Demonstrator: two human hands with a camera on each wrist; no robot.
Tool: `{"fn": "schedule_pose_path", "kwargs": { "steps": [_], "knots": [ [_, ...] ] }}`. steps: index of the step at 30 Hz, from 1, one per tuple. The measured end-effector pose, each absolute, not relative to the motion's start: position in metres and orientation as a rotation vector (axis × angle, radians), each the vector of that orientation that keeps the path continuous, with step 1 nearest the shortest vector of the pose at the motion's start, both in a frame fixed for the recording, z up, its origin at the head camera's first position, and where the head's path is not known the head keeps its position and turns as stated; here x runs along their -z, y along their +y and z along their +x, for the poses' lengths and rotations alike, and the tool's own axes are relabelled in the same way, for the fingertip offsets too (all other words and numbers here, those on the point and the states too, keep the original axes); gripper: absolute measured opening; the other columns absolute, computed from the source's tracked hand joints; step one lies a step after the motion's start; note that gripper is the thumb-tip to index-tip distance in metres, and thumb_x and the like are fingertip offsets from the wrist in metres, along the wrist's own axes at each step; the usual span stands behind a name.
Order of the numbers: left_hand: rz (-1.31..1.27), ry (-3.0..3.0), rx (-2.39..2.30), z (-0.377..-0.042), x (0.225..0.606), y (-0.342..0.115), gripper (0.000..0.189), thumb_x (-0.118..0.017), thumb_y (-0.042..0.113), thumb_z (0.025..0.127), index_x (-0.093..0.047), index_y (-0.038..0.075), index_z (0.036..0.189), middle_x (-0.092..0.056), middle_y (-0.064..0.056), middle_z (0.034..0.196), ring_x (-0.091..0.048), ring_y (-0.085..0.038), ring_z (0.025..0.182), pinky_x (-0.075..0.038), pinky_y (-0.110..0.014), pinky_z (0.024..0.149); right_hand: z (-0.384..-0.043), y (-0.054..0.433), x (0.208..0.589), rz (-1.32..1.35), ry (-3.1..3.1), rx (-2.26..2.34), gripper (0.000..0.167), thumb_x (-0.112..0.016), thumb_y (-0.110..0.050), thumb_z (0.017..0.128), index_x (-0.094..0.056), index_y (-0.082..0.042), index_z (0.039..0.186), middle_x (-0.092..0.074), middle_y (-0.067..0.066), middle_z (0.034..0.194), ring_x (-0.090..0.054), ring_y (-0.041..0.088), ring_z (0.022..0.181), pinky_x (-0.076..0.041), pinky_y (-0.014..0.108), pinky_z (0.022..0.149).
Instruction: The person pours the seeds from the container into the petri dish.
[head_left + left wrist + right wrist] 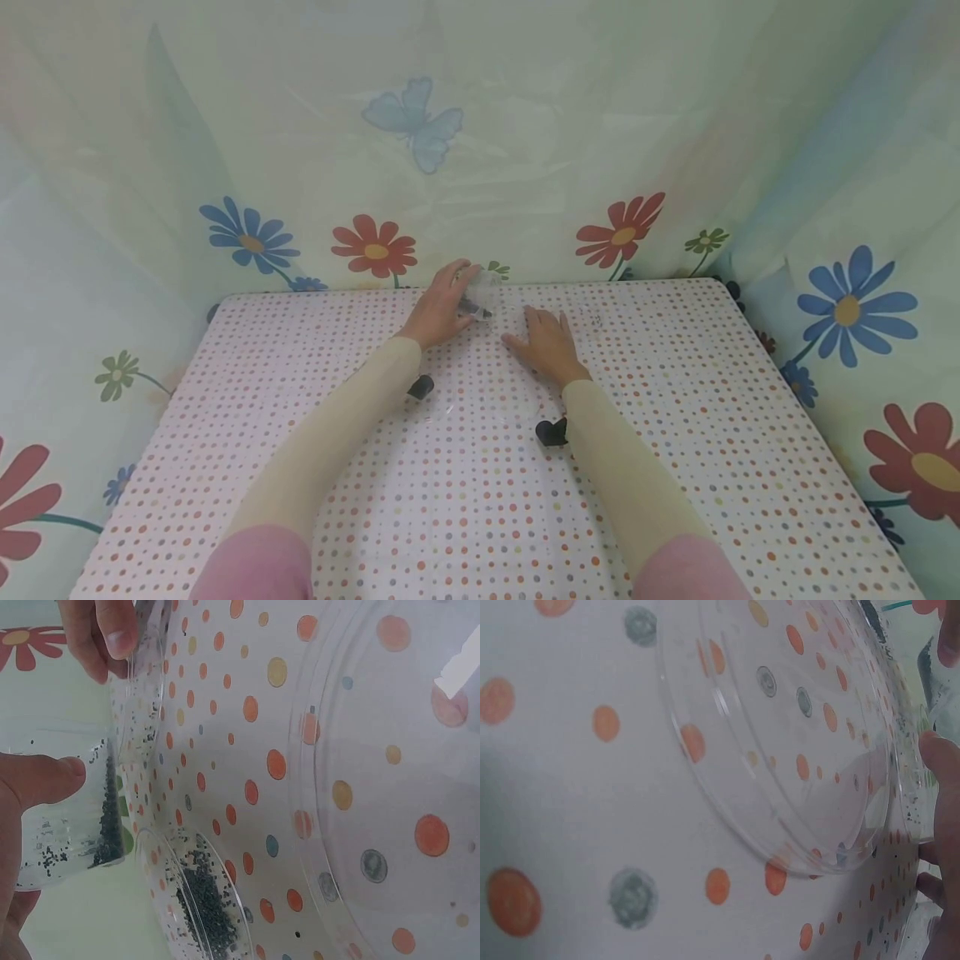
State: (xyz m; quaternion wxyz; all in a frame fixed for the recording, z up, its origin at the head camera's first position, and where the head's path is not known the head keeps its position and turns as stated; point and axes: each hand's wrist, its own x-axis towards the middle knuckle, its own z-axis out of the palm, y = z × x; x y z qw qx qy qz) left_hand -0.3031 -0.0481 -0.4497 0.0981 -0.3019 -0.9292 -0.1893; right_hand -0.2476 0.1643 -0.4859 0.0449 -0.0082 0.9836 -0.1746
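My left hand [442,312] grips a clear plastic cup [79,817] at the back of the table, its thumb along the cup's side. The cup is tilted, and black granules [109,817] lie banked along one wall. My right hand [551,346] is a little to the right, fingers spread and fairly straight. Its fingertips are right at the rim of a shallow clear dish [142,712] with a few scattered granules. Another clear dish [176,874], near the cup, holds a heap of black granules.
A large clear round dish [705,761] lies nearer the front. The dotted table [637,483] ends at a flower-printed backdrop [495,208] just behind the hands. More fine granules [596,320] show to the right of my right hand. Black wrist devices [552,432] sit under the sleeves.
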Motion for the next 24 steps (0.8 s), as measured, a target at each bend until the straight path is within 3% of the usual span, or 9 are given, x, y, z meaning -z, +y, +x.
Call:
{"fn": "schedule_pose_path", "kwargs": {
  "steps": [24],
  "knots": [
    [-0.992,-2.699,0.544,-0.3030,0.4443,-0.0430,0.084,-0.077,0.019,0.082,-0.029,0.025,0.151,-0.026,-0.007,0.157,-0.023,-0.022,0.147,-0.038,-0.039,0.115,-0.2477,0.1647,0.4862,-0.042,3.018,0.528,0.081,-0.050,-0.056,0.094,-0.026,-0.003,0.151,-0.036,0.020,0.153,-0.027,0.034,0.146,-0.005,0.053,0.123]
  ]
}}
